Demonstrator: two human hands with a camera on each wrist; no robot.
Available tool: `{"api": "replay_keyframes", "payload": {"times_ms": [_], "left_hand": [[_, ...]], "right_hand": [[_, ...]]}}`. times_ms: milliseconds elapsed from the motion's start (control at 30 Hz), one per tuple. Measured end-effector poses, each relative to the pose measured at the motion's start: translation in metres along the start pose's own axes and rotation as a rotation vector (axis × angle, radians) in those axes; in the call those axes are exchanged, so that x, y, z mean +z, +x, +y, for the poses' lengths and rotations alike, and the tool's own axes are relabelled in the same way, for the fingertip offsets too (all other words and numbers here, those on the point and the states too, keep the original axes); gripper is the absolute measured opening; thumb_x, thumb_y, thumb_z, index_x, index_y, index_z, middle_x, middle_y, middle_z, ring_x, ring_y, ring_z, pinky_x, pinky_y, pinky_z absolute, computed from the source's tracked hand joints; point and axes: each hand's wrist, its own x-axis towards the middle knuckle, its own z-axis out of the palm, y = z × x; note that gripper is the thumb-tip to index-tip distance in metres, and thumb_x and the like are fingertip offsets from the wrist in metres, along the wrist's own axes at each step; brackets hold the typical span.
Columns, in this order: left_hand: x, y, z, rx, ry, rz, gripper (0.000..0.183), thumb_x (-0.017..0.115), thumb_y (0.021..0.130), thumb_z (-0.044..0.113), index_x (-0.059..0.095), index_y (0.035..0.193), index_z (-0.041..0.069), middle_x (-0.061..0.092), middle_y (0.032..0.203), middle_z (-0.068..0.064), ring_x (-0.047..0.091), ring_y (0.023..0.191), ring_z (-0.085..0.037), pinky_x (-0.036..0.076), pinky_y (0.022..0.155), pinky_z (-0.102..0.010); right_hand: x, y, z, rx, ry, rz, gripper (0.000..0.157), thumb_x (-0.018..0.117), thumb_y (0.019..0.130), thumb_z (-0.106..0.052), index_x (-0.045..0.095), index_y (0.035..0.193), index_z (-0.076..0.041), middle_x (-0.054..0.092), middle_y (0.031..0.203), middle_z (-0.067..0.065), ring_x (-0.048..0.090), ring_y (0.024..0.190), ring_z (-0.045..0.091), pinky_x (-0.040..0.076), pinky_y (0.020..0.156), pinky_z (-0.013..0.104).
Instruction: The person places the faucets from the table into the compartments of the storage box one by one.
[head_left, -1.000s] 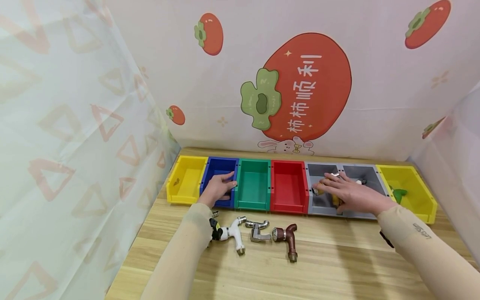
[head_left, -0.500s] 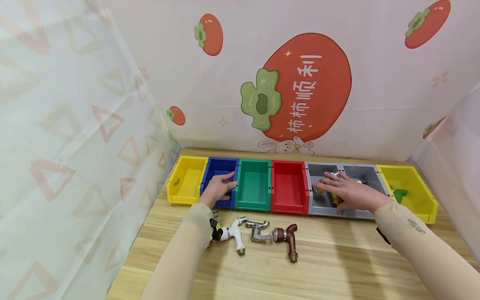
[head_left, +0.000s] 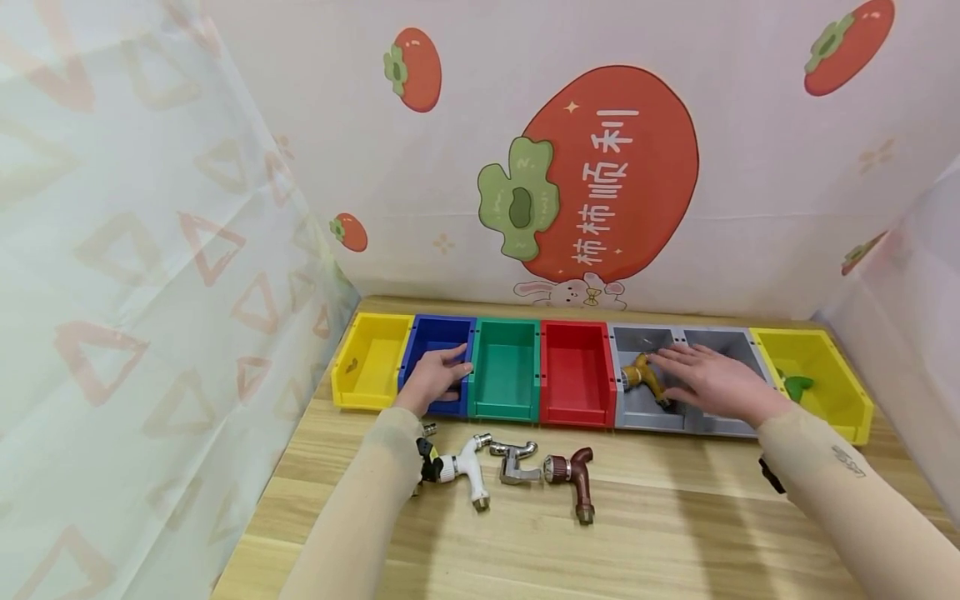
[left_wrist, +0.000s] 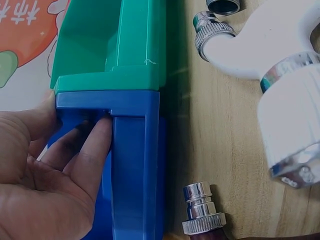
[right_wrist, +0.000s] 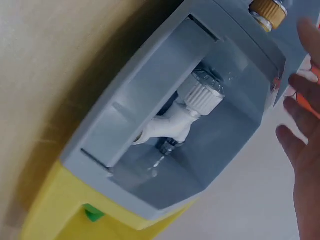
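My left hand (head_left: pixel 433 379) is at the blue bin (left_wrist: pixel 131 150). In the left wrist view its fingers reach inside the bin and the thumb lies over the rim, pinching the wall beside the green bin (left_wrist: pixel 107 80). My right hand (head_left: pixel 712 383) hovers over the grey bins with fingers spread, holding nothing. Just left of it, a mustard-yellow tap (head_left: pixel 641 375) lies in the left grey bin (head_left: pixel 641 337). The right wrist view shows a white tap (right_wrist: pixel 175 120) inside the right grey bin (right_wrist: pixel 225 125).
On the wooden table (head_left: pixel 637 542) before the bins lie a white tap (head_left: pixel 472 471), a chrome tap (head_left: pixel 513 462) and a dark red tap (head_left: pixel 579 483). A red bin (head_left: pixel 576 375) and yellow bins (head_left: pixel 375 358) complete the row; the right yellow one holds a green piece (head_left: pixel 798 386).
My right hand has lifted and moved right, off the mustard-yellow tap, which now shows fully in the left grey bin. The left hand has stayed at the blue bin.
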Motion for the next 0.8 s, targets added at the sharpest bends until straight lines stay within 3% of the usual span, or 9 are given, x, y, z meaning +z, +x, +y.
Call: {"api": "replay_keyframes", "payload": {"times_ms": [200,300,400,500,533,600,700,733,800], "left_hand": [[0.001,-0.001,0.001,0.035,0.065,0.006,0.058,0.062,0.104,0.03,0.039,0.158,0.034,0.056,0.149,-0.007,0.061,0.129,-0.027,0.059,0.092,-0.043],[0.003,-0.003,0.003,0.113,0.184,0.046,0.058,0.061,0.105,0.028,0.04,0.159,0.027,0.054,0.151,-0.011,0.065,0.121,-0.028,0.061,0.088,-0.041],[0.005,-0.006,0.008,0.21,0.325,0.116,0.055,0.061,0.105,0.026,0.044,0.157,0.022,0.068,0.129,-0.016,0.069,0.081,-0.024,0.058,0.065,-0.034],[0.008,-0.012,0.016,0.299,0.436,0.167,0.052,0.061,0.105,0.027,0.049,0.155,0.022,0.069,0.086,-0.018,0.047,0.047,-0.019,0.039,0.046,-0.029],[0.009,-0.016,0.02,0.331,0.457,0.167,0.051,0.061,0.105,0.026,0.049,0.154,0.022,0.069,0.086,-0.017,0.038,0.042,-0.02,0.035,0.043,-0.029],[0.013,-0.024,0.027,0.399,0.514,0.156,0.051,0.061,0.105,0.027,0.05,0.154,0.023,0.073,0.101,-0.015,0.04,0.041,-0.022,0.039,0.045,-0.031],[0.021,-0.039,0.037,0.517,0.634,0.122,0.05,0.06,0.105,0.03,0.05,0.154,0.025,0.058,0.148,-0.007,0.071,0.082,-0.025,0.059,0.076,-0.039],[0.026,-0.044,0.04,0.556,0.671,0.102,0.05,0.06,0.105,0.031,0.049,0.154,0.025,0.048,0.157,-0.005,0.071,0.103,-0.027,0.058,0.091,-0.043],[0.035,-0.055,0.045,0.624,0.735,0.045,0.051,0.059,0.105,0.032,0.049,0.154,0.024,0.045,0.159,-0.004,0.054,0.137,-0.029,0.046,0.11,-0.051]], "right_hand": [[-0.002,-0.012,0.005,0.208,0.02,0.071,0.059,0.072,0.096,-0.025,0.054,0.145,0.003,0.061,0.134,0.03,0.063,0.117,0.047,0.051,0.097,0.062],[-0.001,-0.015,0.009,0.325,0.103,0.047,0.059,0.066,0.1,-0.026,0.049,0.145,0.009,0.071,0.107,0.029,0.071,0.09,0.043,0.056,0.084,0.061],[0.003,-0.017,0.012,0.405,0.206,0.025,0.06,0.062,0.103,-0.026,0.046,0.143,0.015,0.072,0.094,0.026,0.071,0.078,0.037,0.056,0.08,0.061],[0.008,-0.019,0.014,0.45,0.276,0.023,0.06,0.06,0.103,-0.024,0.044,0.142,0.019,0.071,0.1,0.031,0.071,0.077,0.035,0.057,0.079,0.06],[0.01,-0.02,0.014,0.463,0.29,0.026,0.06,0.059,0.103,-0.024,0.045,0.141,0.02,0.071,0.105,0.032,0.071,0.078,0.035,0.057,0.079,0.059],[0.013,-0.021,0.015,0.493,0.333,0.016,0.058,0.058,0.104,-0.024,0.046,0.14,0.021,0.072,0.097,0.03,0.069,0.071,0.031,0.057,0.074,0.056],[0.016,-0.02,0.017,0.527,0.395,0.008,0.052,0.057,0.105,-0.025,0.054,0.134,0.019,0.072,0.093,0.025,0.068,0.068,0.025,0.057,0.075,0.055],[0.017,-0.02,0.018,0.543,0.43,-0.006,0.05,0.057,0.105,-0.026,0.057,0.132,0.017,0.072,0.093,0.024,0.068,0.069,0.024,0.057,0.076,0.056],[0.017,-0.019,0.018,0.576,0.513,-0.033,0.046,0.056,0.106,-0.026,0.062,0.128,0.014,0.072,0.097,0.022,0.071,0.073,0.022,0.058,0.082,0.056]]}}
